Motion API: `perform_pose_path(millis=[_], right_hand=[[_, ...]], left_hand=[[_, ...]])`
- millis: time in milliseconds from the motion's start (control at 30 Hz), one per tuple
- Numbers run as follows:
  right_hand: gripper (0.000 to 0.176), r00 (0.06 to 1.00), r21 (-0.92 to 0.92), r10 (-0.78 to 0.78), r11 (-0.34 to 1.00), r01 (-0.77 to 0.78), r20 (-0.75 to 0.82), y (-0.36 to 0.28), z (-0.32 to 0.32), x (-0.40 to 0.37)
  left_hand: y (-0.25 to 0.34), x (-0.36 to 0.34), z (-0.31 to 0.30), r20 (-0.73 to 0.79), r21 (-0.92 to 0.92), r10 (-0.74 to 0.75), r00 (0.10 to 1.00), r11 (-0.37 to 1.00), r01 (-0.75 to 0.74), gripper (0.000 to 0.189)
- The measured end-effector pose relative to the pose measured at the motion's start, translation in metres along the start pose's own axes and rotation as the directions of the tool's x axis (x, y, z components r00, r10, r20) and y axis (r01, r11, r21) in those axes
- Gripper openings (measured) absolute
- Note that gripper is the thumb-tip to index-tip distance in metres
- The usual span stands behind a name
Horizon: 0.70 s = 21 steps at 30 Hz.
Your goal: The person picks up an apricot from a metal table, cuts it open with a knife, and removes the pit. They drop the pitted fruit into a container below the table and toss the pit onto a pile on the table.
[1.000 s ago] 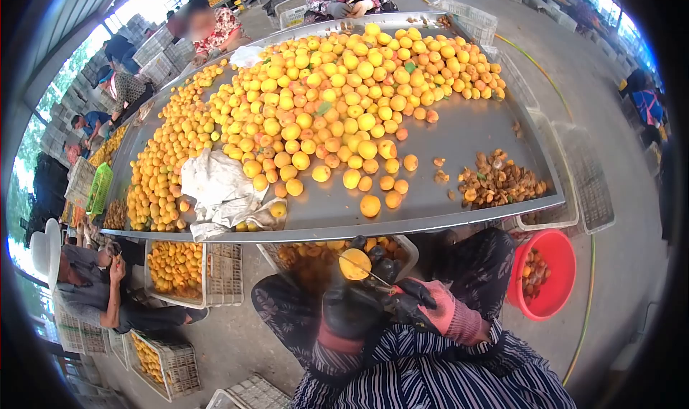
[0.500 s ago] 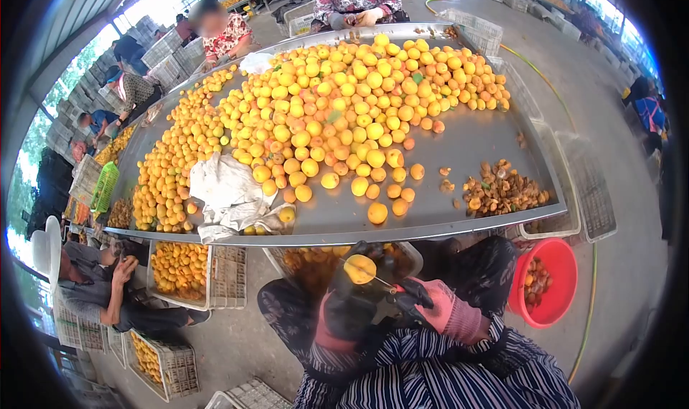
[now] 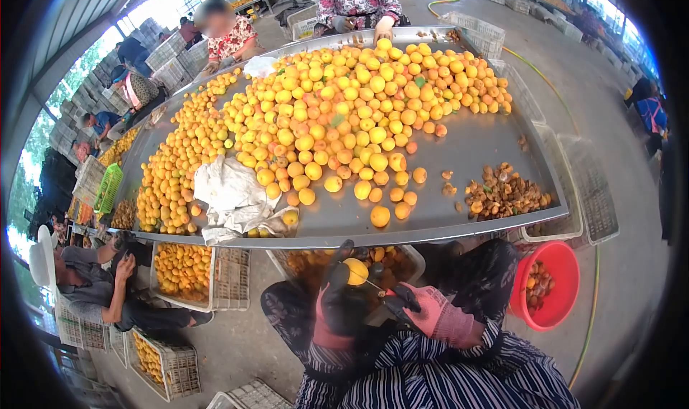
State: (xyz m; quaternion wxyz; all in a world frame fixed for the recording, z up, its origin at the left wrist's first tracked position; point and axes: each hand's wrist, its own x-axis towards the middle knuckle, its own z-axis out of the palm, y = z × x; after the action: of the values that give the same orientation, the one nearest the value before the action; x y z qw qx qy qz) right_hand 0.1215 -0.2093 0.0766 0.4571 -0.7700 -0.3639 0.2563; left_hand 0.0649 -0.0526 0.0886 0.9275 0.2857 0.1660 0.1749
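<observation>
My left hand (image 3: 340, 294), in a pink and black work glove, is closed around a yellow-orange apricot (image 3: 355, 271) above my lap. A similar glove covers my right hand (image 3: 427, 310), whose fingers are wrapped round the red handle of a thin-bladed knife (image 3: 376, 287). The slim metal blade reaches to the lower edge of the apricot. Below and beyond both hands, a crate (image 3: 280, 264) holding cut apricots sits between my knees, partly hidden by the gloves.
A metal table (image 3: 445, 186) bears a large heap of apricots (image 3: 330, 114), a white cloth (image 3: 233, 193) and a pile of brown scraps (image 3: 506, 192). To my right stands a red bucket (image 3: 563, 287). Fruit-filled crates (image 3: 231, 276) line the left, beside a seated person (image 3: 90, 280).
The apricot has shifted slightly left and turned in my left hand, and the blade no longer lies across its face. Across the table, a co-worker's hand has lowered to the fruit.
</observation>
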Motion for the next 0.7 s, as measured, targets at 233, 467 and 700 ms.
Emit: perform_pose_path(millis=[233, 467, 700], right_hand=[[0.039, 1.000, -0.083, 0.002, 0.997, -0.003, -0.014, -0.012, 0.007, 0.000], [0.030, 0.996, -0.046, -0.090, 0.995, 0.089, -0.011, -0.009, -0.003, 0.003], [0.040, 0.999, -0.122, 0.038, 0.992, -0.035, 0.024, -0.014, 0.012, 0.001]], left_hand=[[-0.002, 0.002, -0.005, 0.241, -0.191, -0.013, 0.971, 0.980, 0.061, 0.059], [-0.002, 0.002, -0.008, 0.067, -0.050, 0.017, 0.998, 0.999, -0.013, 0.054], [-0.008, -0.001, -0.014, 0.051, -0.138, -0.020, 0.999, 0.990, 0.027, 0.047]])
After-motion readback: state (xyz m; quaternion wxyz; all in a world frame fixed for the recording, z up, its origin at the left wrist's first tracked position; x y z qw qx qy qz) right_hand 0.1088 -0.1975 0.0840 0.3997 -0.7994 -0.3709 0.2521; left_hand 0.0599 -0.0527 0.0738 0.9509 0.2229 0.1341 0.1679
